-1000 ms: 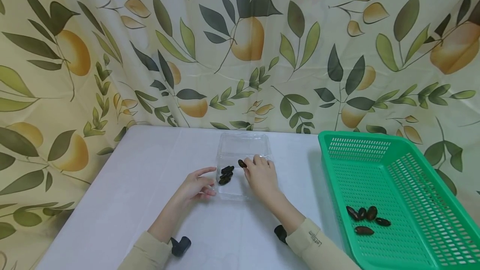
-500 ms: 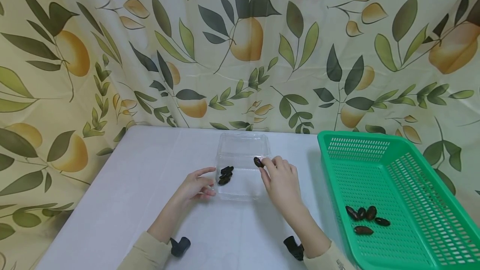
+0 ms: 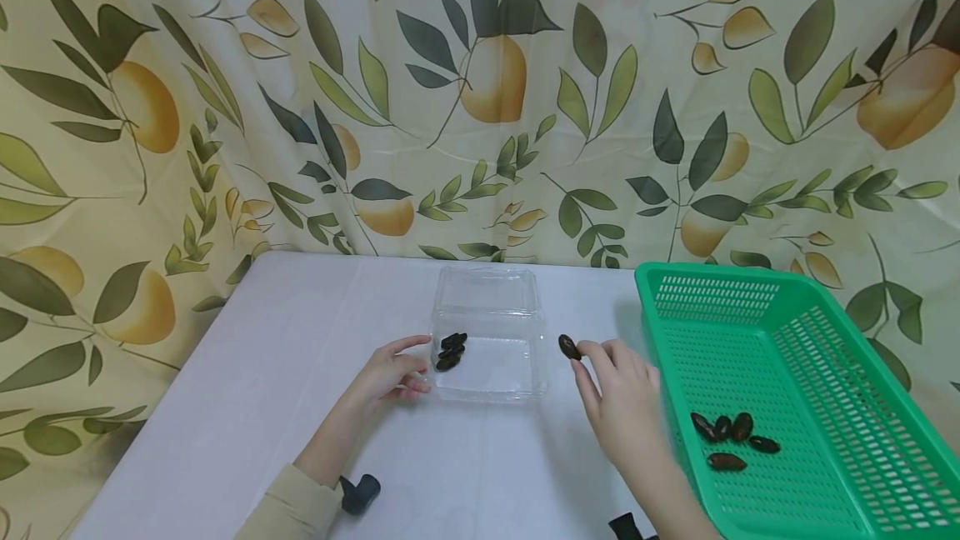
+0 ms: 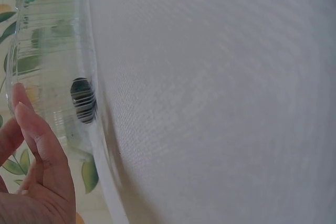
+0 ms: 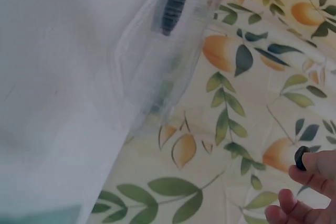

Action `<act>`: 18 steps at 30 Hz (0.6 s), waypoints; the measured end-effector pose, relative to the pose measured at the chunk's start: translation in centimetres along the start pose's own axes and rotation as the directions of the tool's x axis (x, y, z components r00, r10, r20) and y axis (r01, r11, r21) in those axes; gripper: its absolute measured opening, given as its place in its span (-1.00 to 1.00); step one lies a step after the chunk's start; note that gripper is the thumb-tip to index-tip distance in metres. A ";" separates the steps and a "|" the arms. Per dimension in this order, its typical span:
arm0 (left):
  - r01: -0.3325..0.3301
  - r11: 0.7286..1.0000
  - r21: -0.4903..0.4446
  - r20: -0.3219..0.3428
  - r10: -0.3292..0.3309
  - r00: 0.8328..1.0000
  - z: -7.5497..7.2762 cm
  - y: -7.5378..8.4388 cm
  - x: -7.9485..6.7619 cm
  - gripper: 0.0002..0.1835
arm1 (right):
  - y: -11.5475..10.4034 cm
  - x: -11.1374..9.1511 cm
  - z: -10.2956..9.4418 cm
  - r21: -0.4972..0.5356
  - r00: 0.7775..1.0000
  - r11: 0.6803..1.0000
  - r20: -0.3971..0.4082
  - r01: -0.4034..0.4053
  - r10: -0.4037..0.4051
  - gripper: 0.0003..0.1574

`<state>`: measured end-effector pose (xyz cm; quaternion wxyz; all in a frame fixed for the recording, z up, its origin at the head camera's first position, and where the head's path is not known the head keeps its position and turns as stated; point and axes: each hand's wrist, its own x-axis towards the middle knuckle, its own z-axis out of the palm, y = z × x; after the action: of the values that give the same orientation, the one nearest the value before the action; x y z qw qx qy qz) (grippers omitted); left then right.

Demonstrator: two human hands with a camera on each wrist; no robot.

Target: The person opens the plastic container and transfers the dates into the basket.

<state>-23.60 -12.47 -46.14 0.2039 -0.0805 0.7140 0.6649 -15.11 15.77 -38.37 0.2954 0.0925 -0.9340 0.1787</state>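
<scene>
My right hand [image 3: 621,400] pinches a dark, glossy oval piece, like a date [image 3: 569,347], between thumb and fingertips. It is held up between the clear plastic box and the green basket; in the right wrist view the dark piece [image 5: 301,158] pokes out from the fingertips. My left hand [image 3: 387,373] rests at the left side of the clear box [image 3: 495,394], its fingers fairly straight against the wall. Several dark oval pieces [image 3: 451,352] lie in a short row along the left of the box. The box's lid [image 3: 487,290] is folded back.
To the right stands a green perforated basket [image 3: 757,357] with several similar dark pieces [image 3: 726,462] on its floor. A white cloth [image 3: 300,340] covers the table. Behind it hangs a fruit-patterned curtain [image 3: 517,165]. Dark wrist-worn devices [image 3: 360,493] sit by the wrists.
My right hand has moved right, out from over the clear box toward the green basket, still pinching the dark oval piece. The left hand has stayed put.
</scene>
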 end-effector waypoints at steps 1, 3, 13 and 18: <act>0.000 1.000 0.001 0.000 0.000 1.000 0.0 0.0 0.0 -0.49 | 0.2 -0.2 -0.3 -0.004 1.000 1.000 -0.008 0.000 0.000 -0.77; 0.000 1.000 0.002 0.003 0.000 1.000 0.0 0.0 0.0 -0.49 | 0.8 -0.5 -1.0 -0.014 1.000 1.000 -0.023 -0.003 0.003 -0.75; -0.025 0.999 0.030 0.007 0.024 1.000 -0.1 0.2 -0.3 -0.50 | 4.6 -2.0 -3.3 -0.014 0.992 0.992 -0.038 -0.121 0.121 -0.73; -0.024 0.999 0.025 0.017 0.024 1.000 -0.1 0.1 -0.3 -0.49 | 6.8 -2.5 -4.4 -0.049 0.982 0.981 -0.035 -0.187 0.186 -0.73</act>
<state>-23.42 -12.56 -45.92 0.2028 -0.0638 0.7215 0.6590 -12.70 23.93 -38.43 0.2935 -0.0059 -0.9383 0.1828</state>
